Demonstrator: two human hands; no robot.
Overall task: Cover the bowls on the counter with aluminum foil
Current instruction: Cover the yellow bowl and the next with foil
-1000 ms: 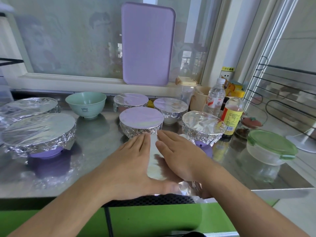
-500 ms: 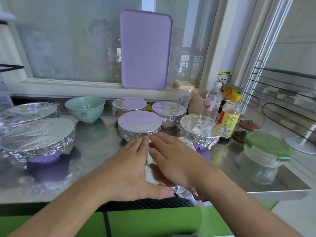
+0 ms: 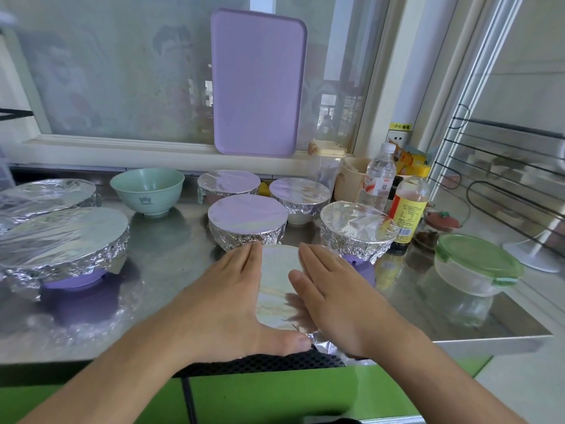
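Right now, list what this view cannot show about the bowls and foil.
- Bowl under the foil at the counter edge: hidden by the left hand and right hand.
- Contents of the foil-covered bowls: hidden by foil.
- Far-left covered bowl: cut off by the frame edge.

Daylight through a frosted window (image 3: 122, 71); steel counter (image 3: 171, 240), perhaps green cabinet fronts (image 3: 275, 393) below.

Leaning on the window: purple cutting board (image 3: 258, 84). Standing at right: water bottle (image 3: 378, 179), sauce bottle (image 3: 408, 211), green-lidded container (image 3: 477, 264).
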